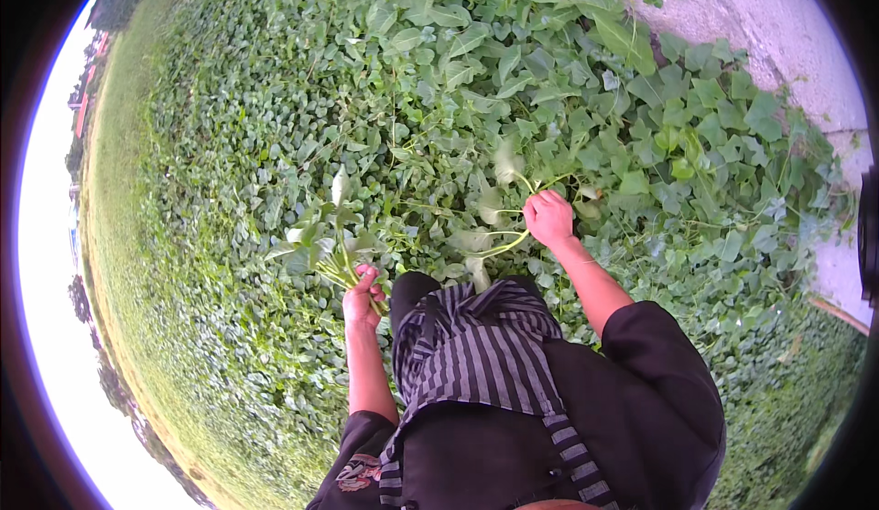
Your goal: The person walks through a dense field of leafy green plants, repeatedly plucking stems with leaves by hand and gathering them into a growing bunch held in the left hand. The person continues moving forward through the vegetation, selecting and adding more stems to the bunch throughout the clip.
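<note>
A bunch of leafy green stems (329, 252) is gripped in my left hand (362, 298), its leaves pointing up and away from me. My right hand (549, 218) is closed around a long green vine stem (505, 245) that bends back toward my lap. Several leaves on that stem (491, 206) are blurred. Whether the vine in my right hand is still rooted cannot be seen. Dense green vines (412, 139) surround both hands. Below them is my striped apron (481, 366).
Larger lobed leaves (707, 112) grow at the right, against a pale concrete surface (790, 29). A thin brown strip (839, 314) lies near the right rim. Grassy ground (123, 166) stretches away on the left, with distant trees and red shapes beyond it.
</note>
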